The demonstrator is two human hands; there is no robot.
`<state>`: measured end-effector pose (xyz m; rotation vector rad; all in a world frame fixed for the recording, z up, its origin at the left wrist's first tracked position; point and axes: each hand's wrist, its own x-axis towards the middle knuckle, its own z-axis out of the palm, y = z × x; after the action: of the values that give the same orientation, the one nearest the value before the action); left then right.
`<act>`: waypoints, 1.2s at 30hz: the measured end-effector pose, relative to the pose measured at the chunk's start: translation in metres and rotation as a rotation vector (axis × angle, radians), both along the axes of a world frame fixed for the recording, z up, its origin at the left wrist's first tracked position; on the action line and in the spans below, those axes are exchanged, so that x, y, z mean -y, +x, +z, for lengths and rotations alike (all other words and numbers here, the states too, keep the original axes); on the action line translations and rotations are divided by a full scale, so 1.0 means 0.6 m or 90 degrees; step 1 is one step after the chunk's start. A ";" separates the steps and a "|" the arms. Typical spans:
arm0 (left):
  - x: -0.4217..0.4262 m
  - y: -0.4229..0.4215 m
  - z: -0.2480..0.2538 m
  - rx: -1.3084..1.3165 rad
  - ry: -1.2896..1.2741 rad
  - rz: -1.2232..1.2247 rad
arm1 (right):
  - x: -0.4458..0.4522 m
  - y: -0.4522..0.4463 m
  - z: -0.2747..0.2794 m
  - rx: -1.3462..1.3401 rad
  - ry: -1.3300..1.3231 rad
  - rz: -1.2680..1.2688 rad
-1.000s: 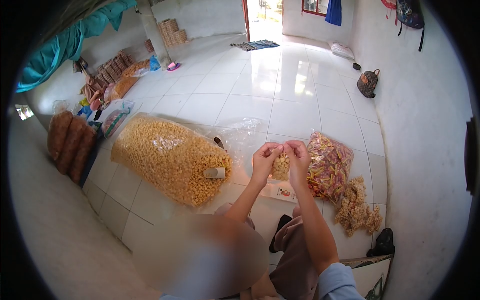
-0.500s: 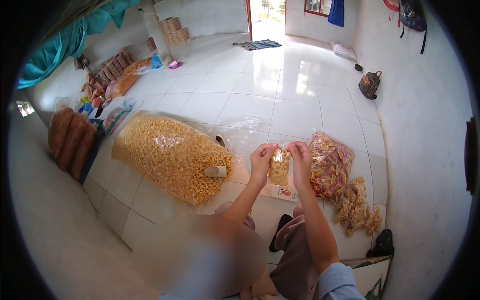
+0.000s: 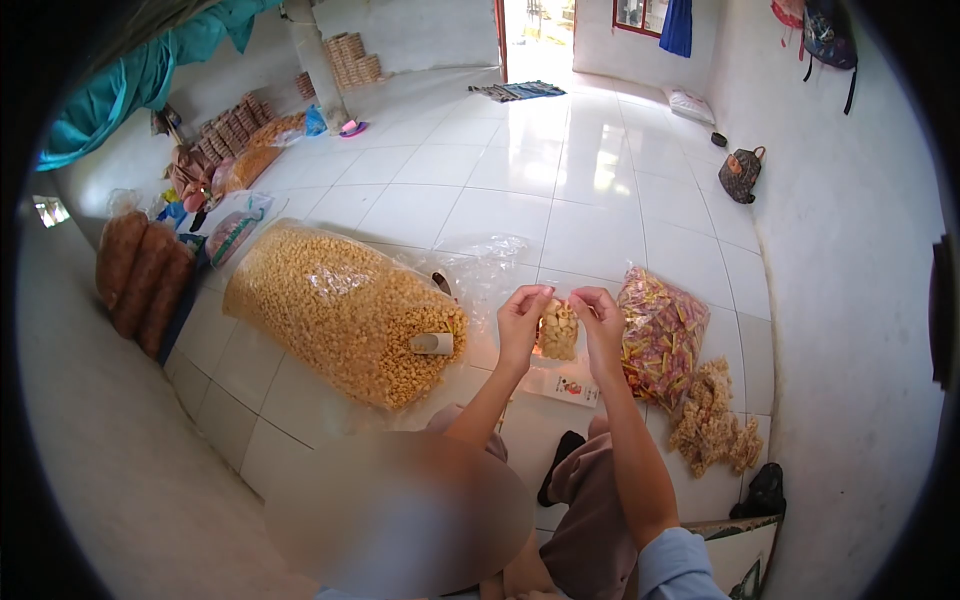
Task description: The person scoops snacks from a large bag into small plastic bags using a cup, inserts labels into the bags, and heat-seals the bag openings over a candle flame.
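Note:
A small clear plastic bag of pale ring-like snacks (image 3: 558,334) hangs between my two hands. My left hand (image 3: 521,318) pinches its upper left corner, and my right hand (image 3: 600,322) pinches the upper right corner. Below the bag lies a white box with a printed picture (image 3: 562,385) on the floor. To the left rests a big transparent sack of loose snacks (image 3: 330,300), its mouth toward me, with a light-coloured scoop (image 3: 432,344) lying in the snacks. Right of my right hand sits a clear bag of colourful small packets (image 3: 662,335).
A heap of small empty-looking bags (image 3: 715,420) lies at the right. Long brown filled bags (image 3: 140,275) lean at the left wall. Crumpled clear plastic (image 3: 485,265) spreads beyond my left hand. A patterned backpack (image 3: 740,175) rests by the right wall; a mat (image 3: 518,91) lies near the doorway.
The small bag has risen a little and looks shorter, showing more of the white box below it. Both hands keep their pinch at its top, almost in the same place.

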<state>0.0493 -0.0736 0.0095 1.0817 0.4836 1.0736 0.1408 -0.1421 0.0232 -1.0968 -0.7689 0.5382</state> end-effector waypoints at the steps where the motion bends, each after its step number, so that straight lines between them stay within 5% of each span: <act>1: 0.001 -0.002 0.003 -0.009 0.010 0.024 | 0.000 -0.001 0.002 -0.008 0.016 -0.007; 21: -0.014 -0.010 0.014 0.078 0.192 0.068 | 0.010 0.013 -0.007 -0.018 0.042 -0.010; 26: -0.017 -0.033 0.023 -0.128 0.292 0.066 | 0.003 0.014 -0.012 0.027 0.120 -0.014; 36: -0.037 -0.041 0.006 -0.141 0.314 0.106 | 0.016 0.018 -0.007 0.099 0.015 -0.019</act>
<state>0.0249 -0.0511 0.0130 1.6286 0.5038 1.2626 0.1519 -0.1514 0.0189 -1.1355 -0.8904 0.4204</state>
